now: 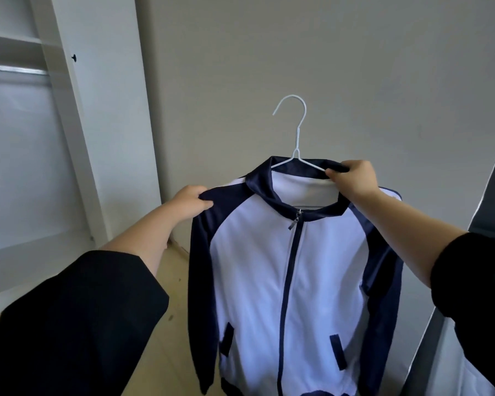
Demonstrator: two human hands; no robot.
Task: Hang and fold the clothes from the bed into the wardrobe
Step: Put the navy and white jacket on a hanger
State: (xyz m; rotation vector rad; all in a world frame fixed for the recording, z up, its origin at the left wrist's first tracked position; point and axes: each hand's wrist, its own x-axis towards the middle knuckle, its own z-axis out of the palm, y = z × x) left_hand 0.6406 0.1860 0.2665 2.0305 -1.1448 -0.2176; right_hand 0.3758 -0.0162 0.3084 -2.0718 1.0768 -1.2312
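At far left, the open white wardrobe (pixel 103 110) shows its metal rail (pixel 15 71) with open room beneath it. My left hand (pixel 190 202) pinches the smooth navy shoulder of the white-bodied zip-up track jacket (pixel 269 281), which I hold up in front of the plain wall. A thin white wire hanger (pixel 296 130) rises hook-up from the collar, where my right hand (pixel 353 180) grips collar and hanger arm together.

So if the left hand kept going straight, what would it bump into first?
The left hand grips the jacket by its navy shoulder, so the jacket comes first; behind it, probably the grey wall, though depth is unclear.
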